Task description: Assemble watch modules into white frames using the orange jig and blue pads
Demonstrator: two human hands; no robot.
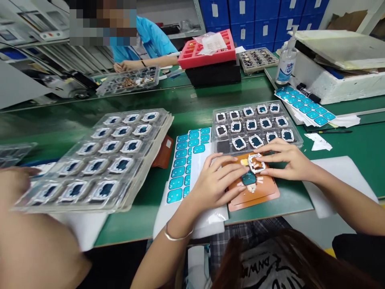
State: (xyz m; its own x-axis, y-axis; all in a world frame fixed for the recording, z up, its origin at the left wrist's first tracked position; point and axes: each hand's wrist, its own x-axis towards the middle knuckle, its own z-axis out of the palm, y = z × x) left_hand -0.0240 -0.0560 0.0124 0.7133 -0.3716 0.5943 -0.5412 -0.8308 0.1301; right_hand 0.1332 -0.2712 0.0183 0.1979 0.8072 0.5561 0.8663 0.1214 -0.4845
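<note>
My left hand (218, 178), with a silver bangle on its wrist, lies over an orange-brown pad (267, 196). Its fingers are stretched out and apart, with the tips beside a small glossy dark teal rounded-square piece (249, 179). My right hand (285, 159) grips a white rounded-square watch frame (252, 165) between thumb and fingers, above that piece on the pad. Small pale strips stick out around both. Beyond my hands sits a clear tray (297, 138) of similar white frames with dark centres. A sheet of teal rounded-square stickers (179, 172) lies left of the pad.
A stacked clear tray (126, 196) of frames stands to the left; another person's blurred arm (36, 245) reaches beside it. Across the bench are a person in blue (153, 36), a red tray (207, 56) on a black box, a pump bottle (285, 66) and a foam box (351, 86).
</note>
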